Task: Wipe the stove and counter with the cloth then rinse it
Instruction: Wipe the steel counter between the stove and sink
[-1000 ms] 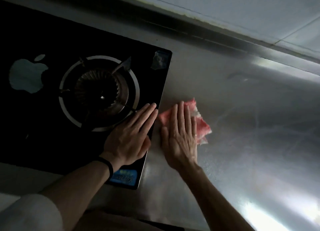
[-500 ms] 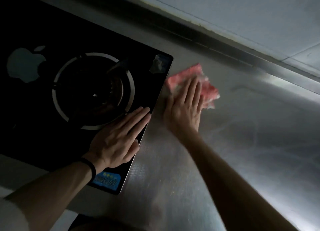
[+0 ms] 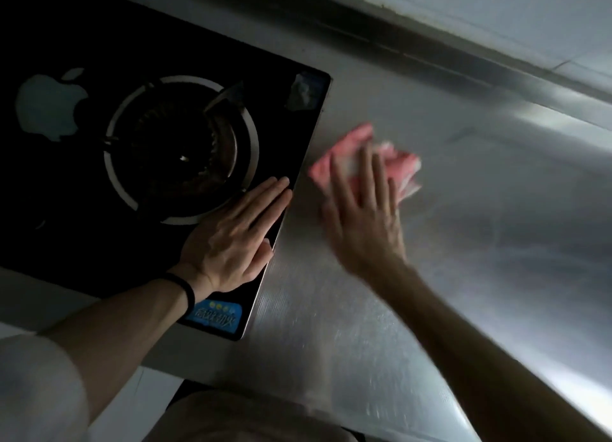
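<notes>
Steel counter (image 3: 463, 259), dim | hands flat: left hand (image 3: 231, 239) on stove (image 3: 82, 193), right hand (image 3: 364, 223) on cloth (image 3: 344, 143)

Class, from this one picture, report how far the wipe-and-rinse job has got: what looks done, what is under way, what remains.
Done: faint streaks on the counter hint at wiping there; whether the stove is wiped cannot be told. In hand: the right hand presses the pink cloth on the counter beside the stove, while the left hand rests on the stove's edge. Left: rinsing, not begun.
</notes>
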The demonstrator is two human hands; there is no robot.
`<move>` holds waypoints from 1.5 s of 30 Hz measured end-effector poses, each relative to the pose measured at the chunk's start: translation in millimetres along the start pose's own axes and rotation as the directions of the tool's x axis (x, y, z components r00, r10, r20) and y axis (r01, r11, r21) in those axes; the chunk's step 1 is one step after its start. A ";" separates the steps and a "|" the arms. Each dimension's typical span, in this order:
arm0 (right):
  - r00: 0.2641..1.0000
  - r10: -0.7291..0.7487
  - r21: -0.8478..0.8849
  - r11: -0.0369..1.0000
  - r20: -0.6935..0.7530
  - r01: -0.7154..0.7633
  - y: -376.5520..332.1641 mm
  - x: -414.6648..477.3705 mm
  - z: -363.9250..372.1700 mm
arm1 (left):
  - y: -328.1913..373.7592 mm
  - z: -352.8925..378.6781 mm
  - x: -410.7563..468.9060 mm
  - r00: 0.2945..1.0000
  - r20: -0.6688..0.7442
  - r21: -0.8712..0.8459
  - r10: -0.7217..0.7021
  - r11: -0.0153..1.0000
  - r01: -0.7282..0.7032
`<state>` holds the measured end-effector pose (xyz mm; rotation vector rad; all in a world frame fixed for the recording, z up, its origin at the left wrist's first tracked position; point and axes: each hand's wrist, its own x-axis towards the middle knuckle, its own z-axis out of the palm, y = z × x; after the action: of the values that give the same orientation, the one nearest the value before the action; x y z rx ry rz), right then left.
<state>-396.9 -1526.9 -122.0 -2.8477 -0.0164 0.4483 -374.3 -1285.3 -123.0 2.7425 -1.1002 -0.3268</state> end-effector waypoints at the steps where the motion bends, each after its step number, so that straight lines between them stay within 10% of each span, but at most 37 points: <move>1: 1.000 0.016 0.055 0.998 0.000 -0.016 -14.0 -40.5 13.4 | -0.4 -0.1 0.3 1.000 0.000 0.008 0.002 1.000 -0.002; 7: 0.986 0.094 0.063 0.993 0.139 -0.103 -72.3 -191.7 64.6 | -2.8 1.5 -0.4 0.999 -0.031 -0.052 0.029 0.998 -0.031; 21: 0.933 0.359 0.137 0.924 0.018 -0.358 72.5 58.7 -37.9 | -3.4 8.2 -1.7 0.998 -0.051 -0.062 0.036 0.997 -0.039; 27: 0.948 0.304 0.172 0.943 -0.098 -0.285 -5.3 -74.1 22.0 | -3.0 4.6 -1.9 0.999 -0.032 -0.049 0.036 0.998 -0.037; 34: 0.952 0.288 0.091 0.950 0.103 -0.298 -103.5 -264.2 101.0 | -1.0 6.0 -3.5 0.998 -0.059 -0.040 0.035 0.999 -0.037; 45: 0.909 0.411 0.166 0.903 -0.064 -0.396 49.5 -37.4 4.7 | -1.1 5.4 -2.4 0.998 -0.043 -0.023 0.044 0.999 -0.045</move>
<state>-435.3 -1575.5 -127.6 -2.7124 0.6126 0.3687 -376.7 -1283.2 -128.1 2.6870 -1.1378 -0.2719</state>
